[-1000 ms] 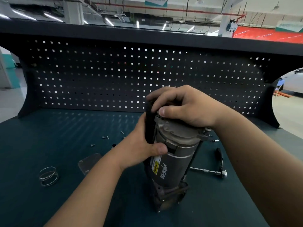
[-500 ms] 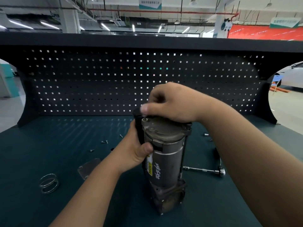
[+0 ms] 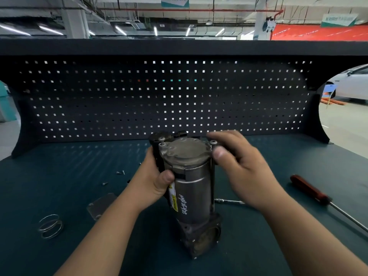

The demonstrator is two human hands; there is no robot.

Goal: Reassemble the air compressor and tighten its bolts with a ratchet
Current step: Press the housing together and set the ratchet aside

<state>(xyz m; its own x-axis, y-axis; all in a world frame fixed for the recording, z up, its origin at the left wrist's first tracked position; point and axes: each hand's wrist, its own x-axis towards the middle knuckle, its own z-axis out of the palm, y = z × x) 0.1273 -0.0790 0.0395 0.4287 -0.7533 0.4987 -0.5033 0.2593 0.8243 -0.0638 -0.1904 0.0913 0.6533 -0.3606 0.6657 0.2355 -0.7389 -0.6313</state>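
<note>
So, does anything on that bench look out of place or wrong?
Nothing looks broken or spilled. The bolts on top of the compressor stand proud, not screwed down, and small screws, a spring and a plate lie loose on the mat to its left: probably parts not yet refitted.

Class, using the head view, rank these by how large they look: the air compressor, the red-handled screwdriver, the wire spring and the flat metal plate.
1. air compressor
2. red-handled screwdriver
3. wire spring and flat metal plate: these look alike, so unranked; an arm partly hides the plate.

The left hand (image 3: 153, 182) and right hand (image 3: 245, 172) are bare, as are both forearms (image 3: 103, 236).
</note>
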